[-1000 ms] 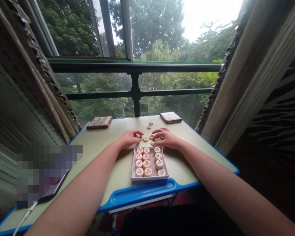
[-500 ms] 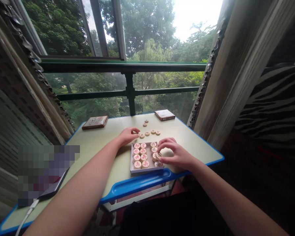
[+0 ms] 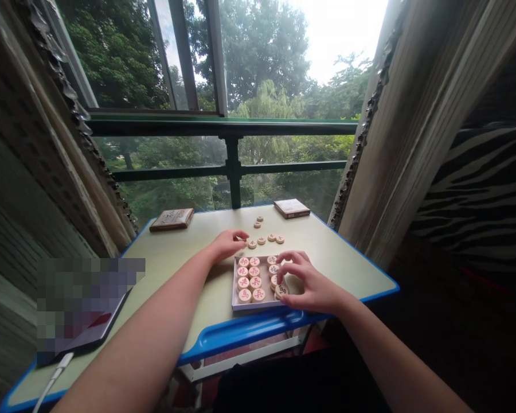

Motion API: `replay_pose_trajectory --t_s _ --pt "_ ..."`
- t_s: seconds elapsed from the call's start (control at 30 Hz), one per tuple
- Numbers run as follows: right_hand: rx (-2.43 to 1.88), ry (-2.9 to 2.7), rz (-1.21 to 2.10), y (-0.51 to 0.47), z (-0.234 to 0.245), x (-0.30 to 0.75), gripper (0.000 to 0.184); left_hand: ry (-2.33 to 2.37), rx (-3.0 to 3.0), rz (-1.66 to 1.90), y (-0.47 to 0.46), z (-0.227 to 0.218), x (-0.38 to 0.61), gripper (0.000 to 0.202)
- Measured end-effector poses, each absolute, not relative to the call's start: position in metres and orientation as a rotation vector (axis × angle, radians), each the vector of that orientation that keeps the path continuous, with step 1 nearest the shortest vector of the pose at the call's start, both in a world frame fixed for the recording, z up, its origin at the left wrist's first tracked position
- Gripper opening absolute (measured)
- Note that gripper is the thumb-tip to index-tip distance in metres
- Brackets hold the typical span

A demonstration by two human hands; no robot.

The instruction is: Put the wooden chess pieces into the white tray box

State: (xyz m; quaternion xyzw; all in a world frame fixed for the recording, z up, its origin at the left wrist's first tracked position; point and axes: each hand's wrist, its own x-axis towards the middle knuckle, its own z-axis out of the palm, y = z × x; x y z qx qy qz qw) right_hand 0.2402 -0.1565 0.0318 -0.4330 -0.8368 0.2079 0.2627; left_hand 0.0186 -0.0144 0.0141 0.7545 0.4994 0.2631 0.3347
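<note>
My right hand pinches a Chinese chess piece with a black character, over the near right corner of a shallow white box. Black-lettered pieces stand in the box's right column, partly behind my fingers. Along its left side, two columns of red-lettered pieces lie flat. My left hand rests on the table just beyond the box. Its fingertips close round a piece at the left end of a short row, mostly hidden by the fingers. Several loose pieces continue that row to the right.
Two more pieces lie farther back on the pale, blue-edged table. Flat boxes stand at the back left and back right. A blurred-out device with a white cable lies at left. A blue trough lines the front edge.
My right hand has lowered its piece toward the near right corner of the box, and the piece now lies flatter. My left hand stays by the row. The whole view has shifted slightly.
</note>
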Motion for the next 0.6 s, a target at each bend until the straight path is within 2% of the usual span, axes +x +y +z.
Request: replay_pose_trajectory --t_s 0.6 --pt "-1.145 -2.283 0.548 -0.1561 0.0295 0.2417 0.02 1.327 2.0 0.708 -0.0134 0.0122 0.0177 0.038"
